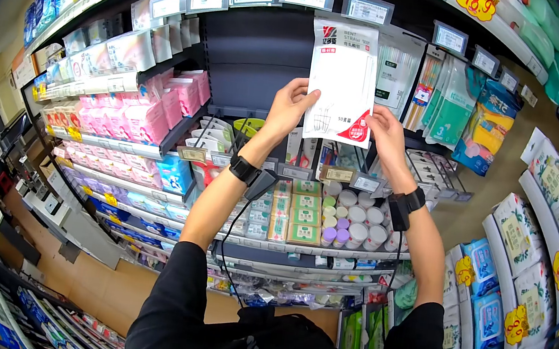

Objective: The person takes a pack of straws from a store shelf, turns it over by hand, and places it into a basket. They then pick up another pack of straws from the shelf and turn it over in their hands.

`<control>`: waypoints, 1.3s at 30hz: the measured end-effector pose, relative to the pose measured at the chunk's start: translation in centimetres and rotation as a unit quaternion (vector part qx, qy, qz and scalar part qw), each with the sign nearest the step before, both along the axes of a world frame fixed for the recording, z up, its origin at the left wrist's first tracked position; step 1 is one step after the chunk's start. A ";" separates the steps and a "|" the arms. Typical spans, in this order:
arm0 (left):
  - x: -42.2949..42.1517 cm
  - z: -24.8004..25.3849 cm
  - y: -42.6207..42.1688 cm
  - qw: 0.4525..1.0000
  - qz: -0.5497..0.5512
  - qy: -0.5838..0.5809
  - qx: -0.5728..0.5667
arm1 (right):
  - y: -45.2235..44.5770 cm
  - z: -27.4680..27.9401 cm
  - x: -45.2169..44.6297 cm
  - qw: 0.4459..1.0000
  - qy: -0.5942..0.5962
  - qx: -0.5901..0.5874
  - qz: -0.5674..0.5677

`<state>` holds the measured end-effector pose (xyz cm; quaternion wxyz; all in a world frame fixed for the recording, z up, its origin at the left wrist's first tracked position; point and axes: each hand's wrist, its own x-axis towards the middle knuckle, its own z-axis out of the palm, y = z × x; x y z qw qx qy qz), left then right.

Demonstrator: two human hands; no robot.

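Observation:
A white packet of bent straws [342,81] with red and black print hangs upright in front of the upper shelf, held at its lower part. My left hand [291,105] pinches its left edge, thumb on the front face. At its lower right edge, my right hand [384,133] grips with thumb and fingers. Behind the packet's right side hang clear packs of straws [399,67]. The packet's top reaches just below the price tags [367,9]. Both wrists wear black straps with small devices and cables.
Pink packages [146,123] fill shelves at the left. Below my hands stand round white tubs [357,214] and green boxes [305,216]. Green and yellow-blue bags [486,127] hang at the right. Shelves of wipes [487,318] curve along the lower right.

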<state>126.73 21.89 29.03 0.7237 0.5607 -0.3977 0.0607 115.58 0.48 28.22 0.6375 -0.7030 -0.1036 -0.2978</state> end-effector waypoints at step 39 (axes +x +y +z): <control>-13.5 -3.6 4.5 0.995 -0.089 0.030 -0.035 | 4.7 -3.1 -15.5 0.998 -0.046 0.006 0.051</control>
